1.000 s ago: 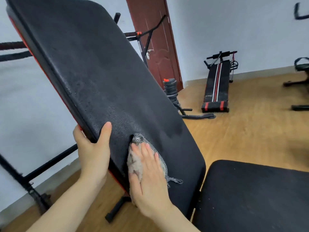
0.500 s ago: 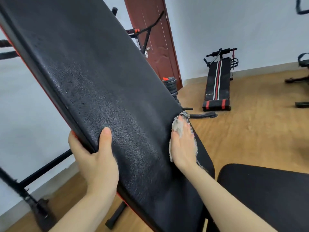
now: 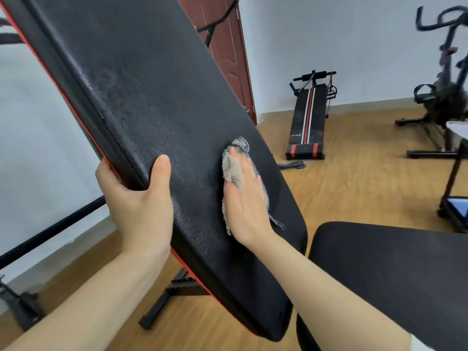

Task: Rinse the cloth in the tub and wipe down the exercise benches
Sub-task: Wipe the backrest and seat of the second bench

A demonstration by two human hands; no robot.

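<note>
View: head camera, looking forward and down.
Backrest pad: the black backrest pad [image 3: 157, 79] is sloping steeply from near right up to far left; faint mottled marks are showing on its upper face, apparently damp.
Left hand: the left hand [image 3: 141, 203] is gripping the pad's left edge, thumb lying on the face and fingers wrapped behind. It is judged to be bracing the pad against wiping pressure.
Right hand: the right hand [image 3: 247, 198] is lying flat with fingers straight, pressing the cloth [image 3: 234, 171] against the pad's lower face.
Cloth: crumpled and grey, it is sitting under the palm, a checked corner trailing out at the right.
Seat pad: the seat pad [image 3: 392, 269] is sitting near right, just beside the backrest's lower end; whether it is wiped cannot be told.
Sit-up bench: the sit-up bench [image 3: 307, 117] is lying by the far wall, well apart.
Containers: the tub is not appearing in view, so its contents cannot be reported.
</note>
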